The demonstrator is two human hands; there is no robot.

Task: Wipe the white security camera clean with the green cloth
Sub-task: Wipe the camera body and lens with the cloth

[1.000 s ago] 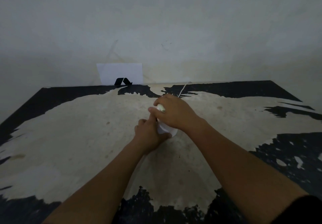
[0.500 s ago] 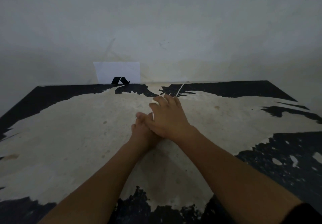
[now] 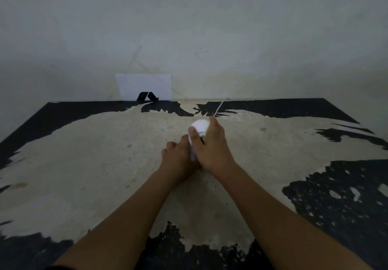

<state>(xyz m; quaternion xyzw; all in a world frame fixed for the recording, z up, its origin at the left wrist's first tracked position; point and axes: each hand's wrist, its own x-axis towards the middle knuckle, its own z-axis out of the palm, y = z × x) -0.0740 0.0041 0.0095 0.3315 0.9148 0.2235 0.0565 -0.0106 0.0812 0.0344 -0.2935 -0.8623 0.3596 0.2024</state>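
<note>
The white security camera [image 3: 200, 125] stands on the table's middle, only its round head and a strip of its body showing between my hands. My right hand [image 3: 212, 148] is wrapped over the camera's right side, thumb across its front and fingertips behind the head. My left hand [image 3: 178, 157] is closed low against the camera's left side, at its base. No green cloth shows; whatever lies under my right palm is hidden. A thin white cable [image 3: 220, 106] runs from the camera to the table's back edge.
The table [image 3: 94, 164] has a worn beige top with black patches around its edges. A white card with a black logo [image 3: 144, 88] leans on the grey wall at the back left.
My right hand slid from over the camera's head down its right side, uncovering the white head. A pale green edge seen under its fingers a second ago is now hidden. The left hand stayed low.
</note>
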